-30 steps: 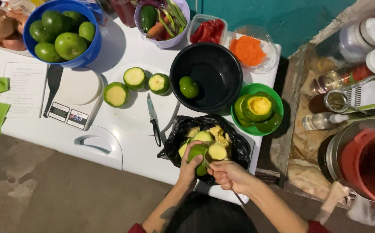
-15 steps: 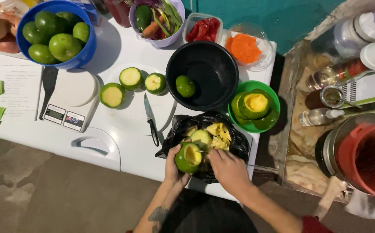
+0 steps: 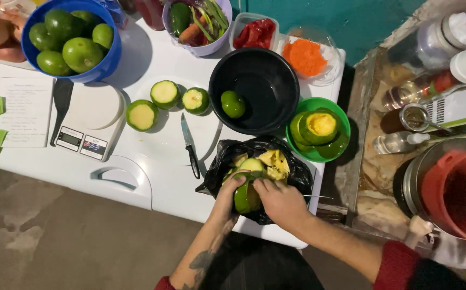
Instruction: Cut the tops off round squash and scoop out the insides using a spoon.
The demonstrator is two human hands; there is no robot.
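Fruit in hand: a green mango (image 3: 245, 194) sits between both hands over the black bag (image 3: 292, 161) at the table's near edge; half a second ago we saw its cut face turned up, now it stands on edge and lower, so we judge the peeling goes on

Left hand (image 3: 227, 200): fingers curled round the fruit's left side, thumb over its top; it has crept up since a second ago

Right hand (image 3: 280, 202): fingers pressed together on the fruit's right side; a thin blade tip shows at its right; we cannot tell the grip on it

Bag: yellow-green peelings (image 3: 273, 162) heaped inside, as before

Knife (image 3: 190, 145): lying on the white board (image 3: 158, 150), just left of the bag, unmoved

Cut halves (image 3: 164, 94): three, at the board's far edge

Black bowl (image 3: 254, 88): one green fruit against its left wall

Green plate (image 3: 318, 129): peeled pieces, by the table's right edge

Blue bowl (image 3: 69, 40): whole green fruit, far left corner; scale (image 3: 90, 115) beside it
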